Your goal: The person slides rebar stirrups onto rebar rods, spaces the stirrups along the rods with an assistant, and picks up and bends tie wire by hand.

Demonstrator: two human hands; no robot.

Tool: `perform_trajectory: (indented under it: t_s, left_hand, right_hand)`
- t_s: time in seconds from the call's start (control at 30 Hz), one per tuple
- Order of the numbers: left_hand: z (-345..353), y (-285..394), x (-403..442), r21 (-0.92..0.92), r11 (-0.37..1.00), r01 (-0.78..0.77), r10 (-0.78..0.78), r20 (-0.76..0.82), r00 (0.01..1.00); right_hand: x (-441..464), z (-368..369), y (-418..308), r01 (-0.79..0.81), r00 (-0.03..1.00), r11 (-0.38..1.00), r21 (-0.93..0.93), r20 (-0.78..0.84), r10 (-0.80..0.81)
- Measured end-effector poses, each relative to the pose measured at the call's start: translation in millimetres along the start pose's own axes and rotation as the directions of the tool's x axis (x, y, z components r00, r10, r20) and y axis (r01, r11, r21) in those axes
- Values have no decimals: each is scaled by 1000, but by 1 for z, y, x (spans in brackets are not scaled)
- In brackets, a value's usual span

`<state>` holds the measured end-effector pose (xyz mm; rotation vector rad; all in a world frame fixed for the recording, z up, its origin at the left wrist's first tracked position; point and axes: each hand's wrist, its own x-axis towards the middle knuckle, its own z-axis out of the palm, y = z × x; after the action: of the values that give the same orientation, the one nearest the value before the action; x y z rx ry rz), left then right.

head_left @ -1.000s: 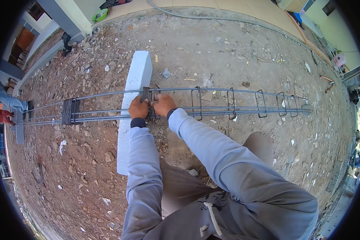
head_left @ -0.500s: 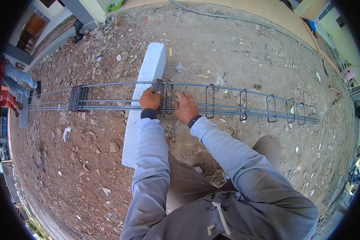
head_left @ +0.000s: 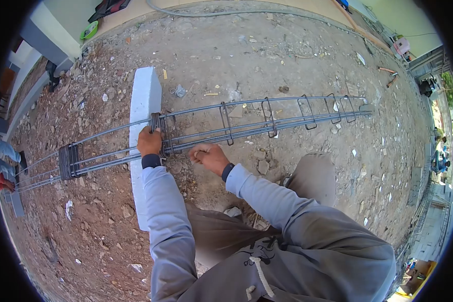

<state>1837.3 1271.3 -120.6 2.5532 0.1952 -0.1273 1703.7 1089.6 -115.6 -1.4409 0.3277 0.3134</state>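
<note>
The left hand grasps the near-left side of the stirrup bundle, which sits around the long steel bars where they cross the white block. The right hand is just below the bars with its fingers curled; motion blur leaves it unclear whether they hold anything. To the right, single stirrups stand spaced along the bars; to the left, a second stirrup bundle encircles them. Caution: a loosened left grip could let the packed stirrups slide or fan out. Uneven pushing could tilt a stirrup and bind it against a bar. Sideways force could shift the bars on the block, since no fastening is visible there.
</note>
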Motion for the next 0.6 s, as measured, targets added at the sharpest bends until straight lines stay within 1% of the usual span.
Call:
perform_trajectory:
  t_s: [0.1,0.13,0.2,0.23,0.3,0.33,0.4,0.43,0.53,0.57,0.6]
  left_hand:
    - [-3,0,0,13,1000,-9,8,44,999]
    - [-6,4,-1,22,1000,-16,15,47,999]
    - [-14,13,-8,41,999,-32,30,49,998]
    - [-11,10,-8,22,999,-42,41,34,999]
    - [-9,9,-8,-8,999,-51,51,-1,999]
    - [-6,11,-6,-5,999,-40,40,7,999]
    - [-12,18,-13,23,1000,-6,5,27,1000]
    - [-9,16,-10,69,998,0,-2,26,1000]
    - [-1,-1,0,-19,999,-40,41,28,999]
    - [6,-15,9,-64,996,-58,62,66,996]
    - [-1,-11,3,-186,980,-69,92,117,989]
  right_hand:
    - [-2,9,20,-101,990,991,-89,90,109]
    - [0,10,26,-197,980,979,55,28,195]
    - [4,10,38,-328,928,874,358,-50,369]
    - [7,7,42,-318,929,876,363,-66,365]
    - [8,5,34,-342,908,858,384,-98,406]
    - [7,5,31,-357,896,844,401,-108,430]
    - [16,-2,43,-293,908,806,515,-115,403]
    - [17,2,56,-270,912,774,572,-107,397]
    - [26,8,71,-180,937,603,777,-51,346]
    - [26,13,71,-154,945,590,793,-57,323]
    - [32,13,76,-135,952,527,839,-38,303]
